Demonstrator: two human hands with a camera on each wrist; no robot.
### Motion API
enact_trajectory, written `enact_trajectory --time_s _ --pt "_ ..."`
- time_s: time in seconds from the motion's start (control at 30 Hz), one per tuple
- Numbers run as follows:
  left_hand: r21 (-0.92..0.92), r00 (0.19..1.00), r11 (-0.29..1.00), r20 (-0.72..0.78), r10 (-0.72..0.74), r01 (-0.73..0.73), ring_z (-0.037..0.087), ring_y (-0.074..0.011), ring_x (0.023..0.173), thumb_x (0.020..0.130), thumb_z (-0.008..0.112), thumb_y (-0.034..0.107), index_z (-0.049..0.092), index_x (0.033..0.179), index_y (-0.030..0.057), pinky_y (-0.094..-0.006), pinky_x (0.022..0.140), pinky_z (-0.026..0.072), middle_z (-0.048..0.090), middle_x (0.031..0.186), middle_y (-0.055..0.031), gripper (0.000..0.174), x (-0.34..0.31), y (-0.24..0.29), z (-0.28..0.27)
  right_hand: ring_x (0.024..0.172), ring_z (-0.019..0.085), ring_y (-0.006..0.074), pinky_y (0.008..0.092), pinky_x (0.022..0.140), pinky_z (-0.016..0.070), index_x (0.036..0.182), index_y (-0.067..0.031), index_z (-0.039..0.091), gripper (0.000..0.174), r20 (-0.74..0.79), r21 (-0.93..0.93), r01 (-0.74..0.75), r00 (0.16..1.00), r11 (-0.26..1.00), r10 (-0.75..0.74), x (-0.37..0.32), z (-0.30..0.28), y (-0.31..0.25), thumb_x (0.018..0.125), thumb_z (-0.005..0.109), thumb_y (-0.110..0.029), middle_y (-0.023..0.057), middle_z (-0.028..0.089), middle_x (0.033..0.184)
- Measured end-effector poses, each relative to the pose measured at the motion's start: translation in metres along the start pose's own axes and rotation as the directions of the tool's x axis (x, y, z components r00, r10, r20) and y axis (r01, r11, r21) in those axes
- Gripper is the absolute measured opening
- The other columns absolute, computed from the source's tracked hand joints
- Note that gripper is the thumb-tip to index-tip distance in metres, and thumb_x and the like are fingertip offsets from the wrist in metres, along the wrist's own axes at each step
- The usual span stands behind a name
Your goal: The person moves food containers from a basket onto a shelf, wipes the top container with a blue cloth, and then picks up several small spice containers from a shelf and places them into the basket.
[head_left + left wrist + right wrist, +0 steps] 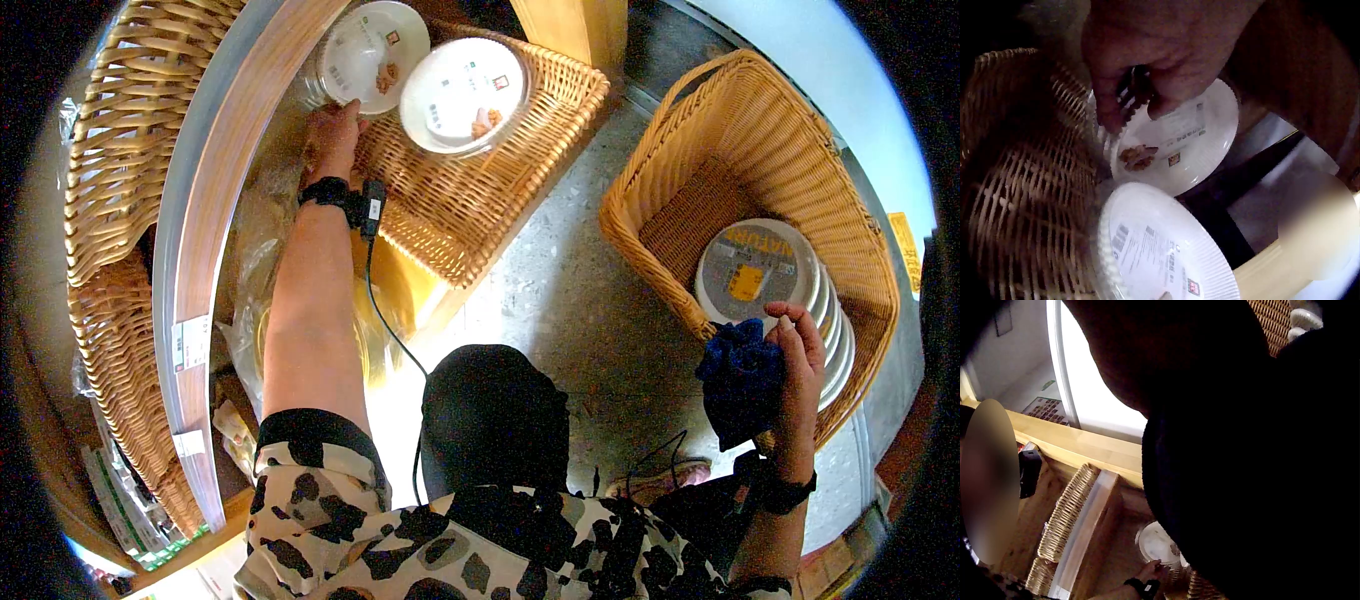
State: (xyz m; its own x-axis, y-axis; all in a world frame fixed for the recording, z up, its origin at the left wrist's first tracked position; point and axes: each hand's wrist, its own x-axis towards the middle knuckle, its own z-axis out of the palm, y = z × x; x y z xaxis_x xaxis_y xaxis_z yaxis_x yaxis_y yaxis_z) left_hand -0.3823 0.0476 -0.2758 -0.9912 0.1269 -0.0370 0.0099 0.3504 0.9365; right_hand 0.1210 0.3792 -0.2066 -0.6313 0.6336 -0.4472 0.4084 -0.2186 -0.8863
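Observation:
In the head view my left hand (335, 138) is at the near edge of a round plastic tub (375, 50) with a white printed lid, in the shelf basket. The left wrist view shows the thumb and fingers of that hand (1166, 50) pinching the tub's ridged rim. A second white-lidded tub (466, 95) sits beside it in the same basket. My right hand (798, 360) holds a bunched dark blue cloth (740, 385) over the near side of the tall wicker basket (660, 190). This cloth (1222, 456) fills much of the right wrist view.
Inside the tall basket, several round tubs (745, 265) with grey and yellow lids stand in a slanted row. The shallow wicker basket (430, 210) rests on a wooden shelf. A curved divider (190, 200) runs along the left, with more wicker baskets (120, 170) beyond it.

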Motion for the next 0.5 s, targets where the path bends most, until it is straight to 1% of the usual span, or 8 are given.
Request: enact_trajectory --time_s 0.07,0.23,0.27,0.33,0.4,0.43,0.5 --pt "-0.014 1.0 1.0 0.017 -0.016 0.017 0.057 -0.0248 0.091 0.08 0.064 0.016 0.046 0.114 -0.0045 -0.0301 0.065 0.0542 0.053 0.113 -0.016 0.044 -0.002 0.001 0.001 0.072 0.044 0.0044 0.0179 0.066 0.0349 0.101 -0.0051 0.06 0.017 0.004 0.004 -0.009 1.0 1.0 0.009 0.0 0.002 -0.002 0.09 0.053 -0.016 -0.0045 0.051 0.079" --pt "0.0 0.999 0.999 -0.014 0.039 -0.039 0.058 -0.0246 0.088 0.079 0.066 0.018 0.043 0.115 -0.0071 -0.0311 0.064 0.0544 0.052 0.113 -0.0181 0.049 0.009 -0.014 0.001 0.072 0.044 0.0043 0.0179 0.066 0.0351 0.101 -0.0052 0.06 0.018 -0.036 0.022 -0.015 0.999 1.0 0.015 0.001 0.004 0.005 0.089 0.053 -0.016 -0.0043 0.052 0.08" --pt "-0.004 0.999 0.999 -0.014 0.047 -0.047 0.059 -0.0247 0.088 0.079 0.066 0.018 0.042 0.115 -0.0074 -0.0314 0.064 0.0546 0.052 0.113 -0.0186 0.05 0.014 -0.019 0.0 0.072 0.044 0.0044 0.0179 0.066 0.0352 0.101 -0.0052 0.06 0.018 -0.036 -0.006 -0.007 0.999 1.0 0.007 0.001 0.004 0.004 0.089 0.053 -0.016 -0.0043 0.052 0.08" --pt "0.005 0.995 1.0 -0.101 -0.003 0.004 0.059 -0.0249 0.089 0.078 0.067 0.018 0.041 0.118 -0.0082 -0.0318 0.064 0.0549 0.052 0.114 -0.0193 0.054 0.017 -0.022 0.0 0.072 0.044 0.0045 0.018 0.066 0.0353 0.102 -0.0051 0.06 0.018 -0.035 -0.061 0.008 0.999 0.998 -0.01 0.0 0.006 0.002 0.089 0.053 -0.016 -0.0042 0.052 0.08" --pt "0.029 0.992 0.999 -0.123 -0.035 0.039 0.059 -0.025 0.091 0.078 0.068 0.018 0.04 0.12 -0.0087 -0.0316 0.065 0.0552 0.051 0.115 -0.0197 0.057 0.016 -0.02 0.0 0.072 0.044 0.0048 0.0183 0.067 0.0356 0.102 -0.005 0.06 0.019 -0.016 -0.048 -0.021 1.0 0.999 0.02 0.0 0.006 -0.001 0.089 0.053 -0.016 -0.0042 0.052 0.08" --pt "0.05 0.994 0.998 -0.101 -0.043 0.048 0.059 -0.025 0.092 0.078 0.068 0.02 0.04 0.121 -0.0089 -0.0311 0.066 0.0552 0.051 0.116 -0.0198 0.059 0.015 -0.016 0.001 0.072 0.044 0.005 0.0184 0.067 0.0357 0.102 -0.005 0.06 0.019 -0.008 -0.042 -0.036 0.999 0.998 0.035 -0.001 0.006 -0.002 0.088 0.053 -0.016 -0.0041 0.052 0.08" --pt "0.092 0.997 0.993 -0.009 -0.08 0.08 0.059 -0.0246 0.093 0.078 0.068 0.023 0.04 0.123 -0.0084 -0.0302 0.067 0.0553 0.051 0.118 -0.0192 0.062 0.006 -0.002 0.002 0.072 0.043 0.0049 0.0183 0.067 0.0356 0.101 -0.005 0.06 0.019 -0.018 -0.043 -0.034 0.999 0.998 0.033 -0.002 0.008 -0.004 0.088 0.054 -0.017 -0.0042 0.052 0.08"
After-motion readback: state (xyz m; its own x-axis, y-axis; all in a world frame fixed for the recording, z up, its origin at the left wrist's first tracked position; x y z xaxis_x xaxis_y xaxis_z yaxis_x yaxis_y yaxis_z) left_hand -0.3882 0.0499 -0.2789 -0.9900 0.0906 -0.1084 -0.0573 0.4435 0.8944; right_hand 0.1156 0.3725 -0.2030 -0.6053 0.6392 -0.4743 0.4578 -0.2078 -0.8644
